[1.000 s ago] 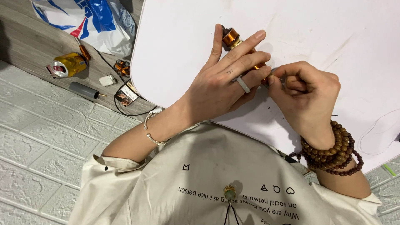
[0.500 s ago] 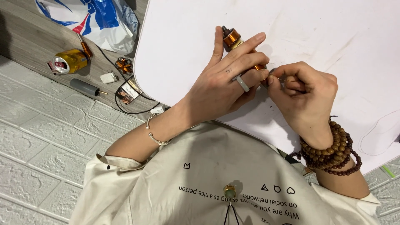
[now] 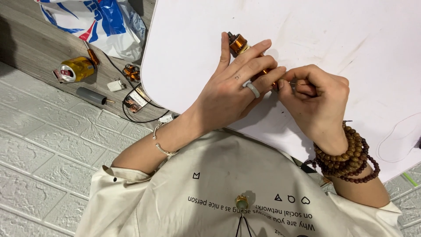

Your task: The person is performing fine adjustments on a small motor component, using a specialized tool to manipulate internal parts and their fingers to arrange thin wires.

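A: What is seen at the far left?

B: A crushed yellow can (image 3: 75,69) is seen lying on its side on the grey wooden floor (image 3: 30,44), with a grey cylinder (image 3: 91,95) just below it. A blue, white and red plastic bag (image 3: 98,22) is found above them, against the edge of the white counter (image 3: 351,39).

A: And closer to the counter's edge?

B: A small copper coil (image 3: 130,72), a white plug-like piece (image 3: 116,85) and a black cable (image 3: 131,94) are seen lying near one another on the floor.

A: What is done by the left hand?

B: A copper-wound coil (image 3: 239,44) is grasped by the left hand (image 3: 232,90); it is pressed against the counter under the outstretched fingers, so that only its upper end is shown past the fingertips. A pale ring (image 3: 253,89) is worn on one finger and a silver bangle (image 3: 160,142) on the wrist.

A: And the right hand?

B: The right hand (image 3: 318,98) is clenched in a pinch just beside the left fingertips, and a thin wire (image 3: 300,84) is held between thumb and forefinger. Brown bead bracelets (image 3: 346,158) are wound around that wrist.
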